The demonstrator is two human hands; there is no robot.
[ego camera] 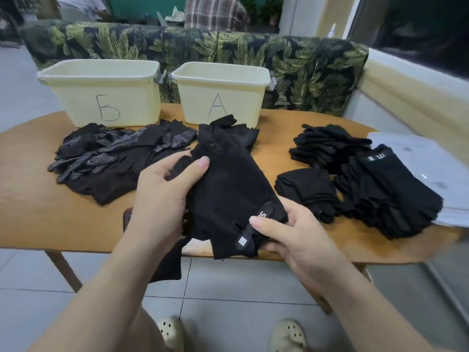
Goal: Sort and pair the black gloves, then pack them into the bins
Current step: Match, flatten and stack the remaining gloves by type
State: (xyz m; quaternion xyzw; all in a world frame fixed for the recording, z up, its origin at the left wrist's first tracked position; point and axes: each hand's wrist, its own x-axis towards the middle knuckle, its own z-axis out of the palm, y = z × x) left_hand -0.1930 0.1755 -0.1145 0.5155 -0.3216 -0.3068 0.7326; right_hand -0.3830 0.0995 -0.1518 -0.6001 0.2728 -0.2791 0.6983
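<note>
While both hands grip it, the glove lies raised just over the near-middle of the table, its long axis running on a diagonal from the finger end at far left, near the bins, to the cuff end at near right by the table edge. Left hand holds the upper left side, thumb across the top face and fingers curled under the fabric. Right hand pinches the cuff, thumb lying beside the two wrist tabs, fingers hidden beneath. A second black layer seems to sit under the top one, so this may be a pair already laid together; cannot tell for certain. Another dark piece hangs off the table edge below the left wrist. Outward: a loose heap of gloves, some with dotted grey palms, lies to the left, touching the held glove's far end. Neat stacks of gloves lie to the right, well apart from it, partly on a white sheet. Bin B stands far left, bin A directly beyond the glove's finger end. Judgement: bin A is in line with the glove's axis, so a forward carry suits it; the left hand, at the far end, is nearer both bins.
</note>
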